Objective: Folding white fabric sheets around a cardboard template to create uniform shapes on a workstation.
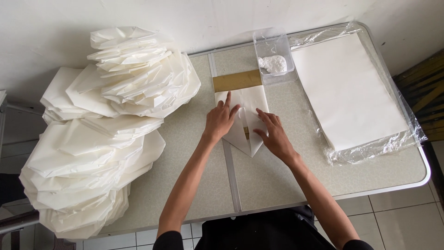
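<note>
On the table's (286,185) right side lies a clear, crinkled plastic wrapper (370,148), open, holding a flat stack of white sheets (347,88), and just left of it at the far edge stands a small clear plastic box (274,55) with white paste inside.

Folded white paper pieces (99,139) are heaped high at the left, spilling past the edge of the table (185,185). At the far side stands a clear tub (274,55) holding white paste. A flat paper stack (347,90) lies right, on clear plastic wrap (370,150).
</note>
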